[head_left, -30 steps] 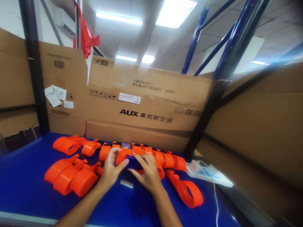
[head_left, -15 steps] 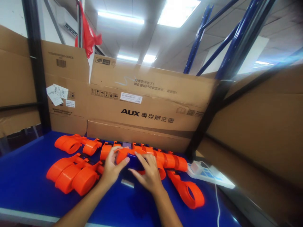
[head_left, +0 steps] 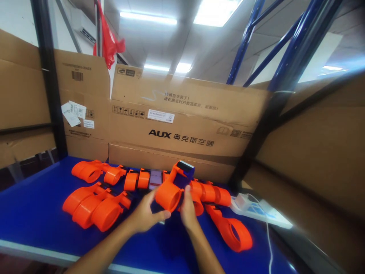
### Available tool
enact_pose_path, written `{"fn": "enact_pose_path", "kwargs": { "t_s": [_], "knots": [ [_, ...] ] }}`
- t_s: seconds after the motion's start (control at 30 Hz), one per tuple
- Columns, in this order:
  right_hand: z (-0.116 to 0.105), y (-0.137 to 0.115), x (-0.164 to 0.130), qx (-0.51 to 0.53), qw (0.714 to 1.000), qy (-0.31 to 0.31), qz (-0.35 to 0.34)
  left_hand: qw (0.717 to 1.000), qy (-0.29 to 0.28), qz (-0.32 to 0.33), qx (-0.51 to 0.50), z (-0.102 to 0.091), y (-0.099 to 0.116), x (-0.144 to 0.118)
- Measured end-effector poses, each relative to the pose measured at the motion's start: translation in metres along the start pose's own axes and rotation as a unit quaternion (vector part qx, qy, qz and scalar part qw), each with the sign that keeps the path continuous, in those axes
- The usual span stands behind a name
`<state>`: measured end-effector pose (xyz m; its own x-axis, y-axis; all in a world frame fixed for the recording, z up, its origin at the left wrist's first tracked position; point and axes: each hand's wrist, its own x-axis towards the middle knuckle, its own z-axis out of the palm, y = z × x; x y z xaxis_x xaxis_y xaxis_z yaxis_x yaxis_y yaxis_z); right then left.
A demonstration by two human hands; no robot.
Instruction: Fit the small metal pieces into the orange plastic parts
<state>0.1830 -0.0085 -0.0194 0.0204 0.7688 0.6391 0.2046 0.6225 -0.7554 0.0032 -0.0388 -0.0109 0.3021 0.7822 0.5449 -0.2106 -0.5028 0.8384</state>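
both hands hold one orange tape dispenser [head_left: 173, 188] lifted just above the blue table [head_left: 34, 213], in front of the row of others. the left hand [head_left: 145, 215] has its fingers curled under the round drum, thumb against its face; the right hand [head_left: 188, 207] pinches the drum's right side. three dispensers [head_left: 94, 207] lie together at left, about two more [head_left: 97, 172] behind them, one [head_left: 232, 232] at right. cardboard boxes [head_left: 182, 129] stand behind, a white power strip [head_left: 256, 209] to the right
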Motion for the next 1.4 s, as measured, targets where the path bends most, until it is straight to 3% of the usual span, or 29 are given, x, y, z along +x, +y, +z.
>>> {"fn": "enact_pose_path", "kwargs": {
  "t_s": [0.13, 0.3, 0.4, 0.53, 0.63, 0.73, 0.87, 1.07, 1.2, 1.3, 1.4],
  "knots": [
    [0.006, -0.014, 0.002, 0.032, 0.998, -0.004, 0.051, 0.996, 0.048, 0.042, 0.057, -0.001, 0.003, -0.003],
    [0.006, -0.031, 0.005, -0.010, 0.994, -0.108, 0.007, 0.972, 0.147, 0.032, 0.181, -0.015, 0.010, -0.017],
    [0.002, -0.036, 0.005, -0.048, 0.990, -0.134, -0.019, 0.943, 0.149, 0.015, 0.298, -0.031, 0.027, -0.042],
    [-0.008, -0.039, 0.006, -0.024, 0.997, -0.062, -0.031, 0.894, 0.121, -0.017, 0.431, -0.052, 0.044, -0.088],
    [-0.013, -0.041, 0.007, -0.019, 0.999, -0.008, -0.029, 0.857, 0.088, -0.064, 0.503, -0.059, 0.043, -0.117],
    [-0.012, -0.041, 0.007, -0.024, 0.999, -0.015, -0.023, 0.822, 0.078, -0.104, 0.555, -0.058, 0.037, -0.129],
    [-0.009, -0.039, 0.006, -0.023, 0.999, -0.031, -0.024, 0.799, 0.074, -0.113, 0.586, -0.058, 0.038, -0.119],
    [-0.011, -0.038, 0.006, -0.020, 0.999, -0.027, -0.027, 0.794, 0.094, -0.029, 0.599, -0.069, 0.047, -0.102],
    [-0.011, -0.038, 0.007, -0.020, 0.999, -0.030, -0.035, 0.791, 0.074, 0.020, 0.607, -0.083, 0.060, -0.093],
    [-0.011, -0.037, 0.007, -0.024, 0.999, -0.021, -0.034, 0.772, 0.080, 0.044, 0.628, -0.113, 0.075, -0.069],
    [-0.011, -0.035, 0.008, -0.025, 0.999, -0.002, -0.029, 0.738, 0.153, -0.005, 0.657, -0.166, 0.084, -0.034]
  ]
}}
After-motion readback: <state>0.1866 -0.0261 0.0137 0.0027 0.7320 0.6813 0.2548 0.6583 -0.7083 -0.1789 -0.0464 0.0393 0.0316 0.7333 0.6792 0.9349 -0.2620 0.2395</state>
